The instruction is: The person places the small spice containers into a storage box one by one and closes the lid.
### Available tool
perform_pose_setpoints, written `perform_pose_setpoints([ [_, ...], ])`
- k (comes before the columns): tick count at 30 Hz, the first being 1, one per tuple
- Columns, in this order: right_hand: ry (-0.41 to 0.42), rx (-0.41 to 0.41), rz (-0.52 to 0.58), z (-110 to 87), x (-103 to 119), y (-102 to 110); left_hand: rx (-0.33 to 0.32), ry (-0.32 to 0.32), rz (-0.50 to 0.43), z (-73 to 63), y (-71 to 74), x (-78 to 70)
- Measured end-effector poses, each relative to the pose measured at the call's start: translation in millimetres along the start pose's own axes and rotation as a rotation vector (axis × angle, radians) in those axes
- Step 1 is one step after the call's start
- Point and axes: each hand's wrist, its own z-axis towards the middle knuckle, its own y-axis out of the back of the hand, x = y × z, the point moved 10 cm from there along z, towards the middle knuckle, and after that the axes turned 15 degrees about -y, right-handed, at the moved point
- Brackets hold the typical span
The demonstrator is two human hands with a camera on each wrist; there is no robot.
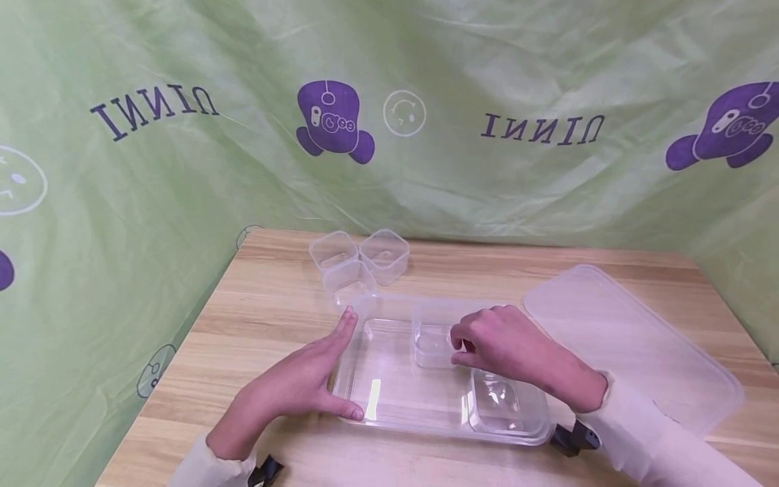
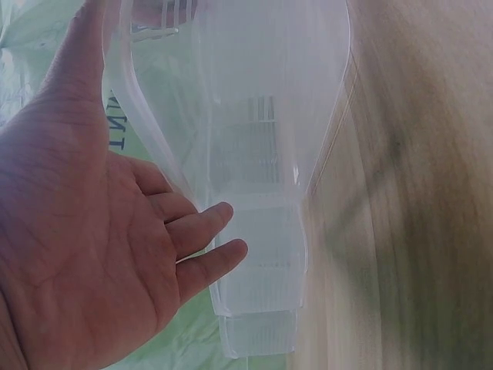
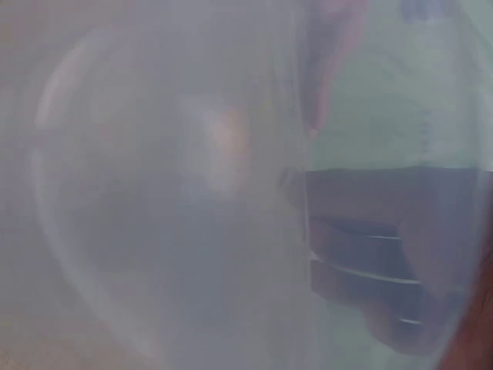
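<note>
A large clear plastic container sits on the table, its left end spanned by my left hand. The fingers are extended along the far left corner and the thumb touches the near edge. In the left wrist view the same hand lies beside the translucent wall. Inside the container, my right hand pinches the right side of a small square clear box near the back wall. Another small box occupies the near right corner, below the right wrist. The right wrist view shows curled fingers through blurred plastic.
Three more small clear boxes stand clustered behind the container's far left corner. A large translucent lid lies flat on the wooden table to the right, partly under the right forearm. A green printed curtain hangs behind and beside the table.
</note>
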Motion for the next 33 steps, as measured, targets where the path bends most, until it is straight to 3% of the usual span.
perform_pose_setpoints([
  [12,0.004,0.008,-0.005,-1.2,-1.5,1.4,-0.009,-0.008,-0.003,0.2,0.0,0.7],
  [19,0.048,-0.062,0.032,1.3,-2.4,17.6,0.001,0.006,-0.005,-0.9,-0.3,1.2],
  [33,0.000,-0.114,0.072,32.3,-25.9,39.4,-0.007,0.004,0.003,-2.5,-0.3,1.0],
])
